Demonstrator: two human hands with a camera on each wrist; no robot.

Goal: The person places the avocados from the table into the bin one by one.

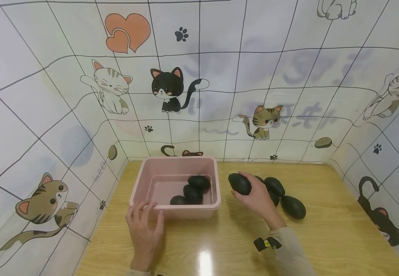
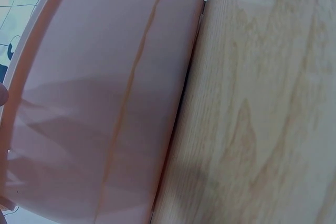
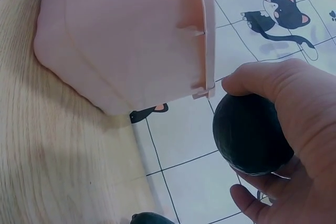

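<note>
Right hand [image 1: 259, 199] grips an avocado [image 1: 239, 183] lifted just right of the pink bin [image 1: 140, 184], while left hand [image 1: 144, 226] rests fingers on its rim; next, probably carry it over and drop it in.

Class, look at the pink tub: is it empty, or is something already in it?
Not empty. The pink tub stands upright on the table with three dark avocados lying on its bottom.

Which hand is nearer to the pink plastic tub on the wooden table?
Left. The left hand rests its fingers on the near rim of the pink plastic tub. The right hand is to the tub's right, apart from it, holding a dark green avocado.
</note>
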